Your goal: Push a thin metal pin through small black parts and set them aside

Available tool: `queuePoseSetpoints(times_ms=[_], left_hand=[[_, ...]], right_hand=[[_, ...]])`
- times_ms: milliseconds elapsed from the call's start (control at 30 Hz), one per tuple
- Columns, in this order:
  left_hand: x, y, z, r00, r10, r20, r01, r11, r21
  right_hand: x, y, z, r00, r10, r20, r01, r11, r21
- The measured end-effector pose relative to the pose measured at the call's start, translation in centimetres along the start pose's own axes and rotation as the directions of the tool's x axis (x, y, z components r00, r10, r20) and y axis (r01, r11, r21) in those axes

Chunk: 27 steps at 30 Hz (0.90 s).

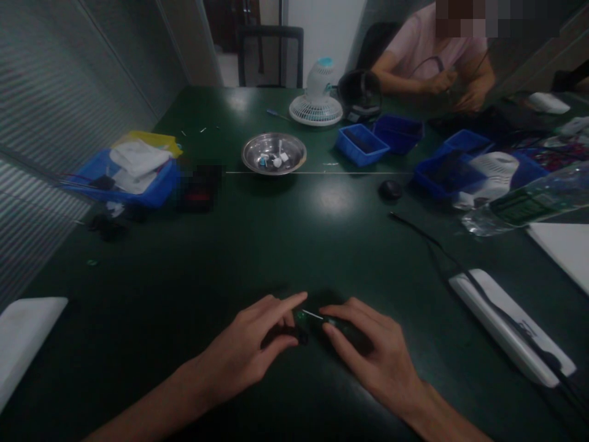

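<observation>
Right hand (pixel 378 347) curls round a screwdriver (pixel 338 325); left hand (pixel 257 334), half closed (I see it just beside the right), holds a green part (pixel 301 317) at the screwdriver's tip, my side of the bowl (pixel 269 170).

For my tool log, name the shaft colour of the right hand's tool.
The shaft is silvery white; it shows best in the head view.

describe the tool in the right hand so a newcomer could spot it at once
On the dark green table, look along the near side for the right hand. The tool in its grip points leftward at a small green-and-black piece at the left hand. Its thin, bright, straight metal shaft sets it apart from that piece.
</observation>
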State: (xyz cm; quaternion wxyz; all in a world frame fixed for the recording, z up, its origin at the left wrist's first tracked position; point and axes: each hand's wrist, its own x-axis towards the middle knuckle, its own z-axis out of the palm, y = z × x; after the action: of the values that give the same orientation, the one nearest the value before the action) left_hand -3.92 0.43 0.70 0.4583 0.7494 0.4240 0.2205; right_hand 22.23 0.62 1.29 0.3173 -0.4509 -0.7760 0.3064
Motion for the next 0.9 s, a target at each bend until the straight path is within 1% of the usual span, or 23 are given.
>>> queuePoseSetpoints(times_ms=[67, 167, 267, 400, 467, 600, 700, 800, 833, 900], left_hand=[[0.0, 0.2, 0.0, 0.999, 0.027, -0.025, -0.026, 0.999, 0.035], [0.1, 0.5, -0.1, 0.993, 0.084, -0.085, -0.072, 0.988, 0.139], [0.2, 0.9, 0.0, 0.985, 0.105, -0.137, -0.074, 0.974, 0.214], [0.7, 1.2, 0.3, 0.989, 0.127, -0.081, -0.098, 0.952, 0.29], [1.1, 1.1, 0.4, 0.987, 0.155, -0.041, -0.132, 0.928, 0.347], [1.0, 0.3, 0.7, 0.961, 0.277, 0.026, -0.253, 0.83, 0.497], [0.4, -0.3, 0.5, 0.945, 0.325, 0.036, -0.285, 0.764, 0.579], [-0.1, -0.9, -0.7, 0.94, 0.341, 0.0, -0.265, 0.729, 0.631], [-0.2, -1.3, -1.4, 0.939, 0.342, -0.031, -0.244, 0.728, 0.641], [-0.4, -2.2, -3.4, 0.942, 0.311, -0.126, -0.16, 0.746, 0.646]], right_hand=[[0.1, 0.1, -0.2, 0.997, 0.051, -0.049, -0.051, 0.999, 0.005], [0.2, 0.2, -0.4, 0.984, 0.133, -0.118, -0.129, 0.991, 0.034], [0.3, 0.5, -0.6, 0.973, 0.188, -0.136, -0.179, 0.981, 0.076], [0.2, 0.7, -0.6, 0.968, 0.219, -0.122, -0.207, 0.973, 0.107], [0.1, 0.7, -0.6, 0.968, 0.224, -0.117, -0.211, 0.971, 0.113], [0.2, 0.6, -0.6, 0.969, 0.215, -0.124, -0.202, 0.973, 0.11], [0.2, 0.5, -0.7, 0.97, 0.208, -0.124, -0.197, 0.975, 0.101], [0.3, 0.4, -0.8, 0.97, 0.208, -0.126, -0.197, 0.976, 0.096], [0.3, 0.4, -0.8, 0.97, 0.208, -0.126, -0.196, 0.976, 0.096], [0.4, 0.4, -0.8, 0.97, 0.205, -0.13, -0.193, 0.976, 0.096]])
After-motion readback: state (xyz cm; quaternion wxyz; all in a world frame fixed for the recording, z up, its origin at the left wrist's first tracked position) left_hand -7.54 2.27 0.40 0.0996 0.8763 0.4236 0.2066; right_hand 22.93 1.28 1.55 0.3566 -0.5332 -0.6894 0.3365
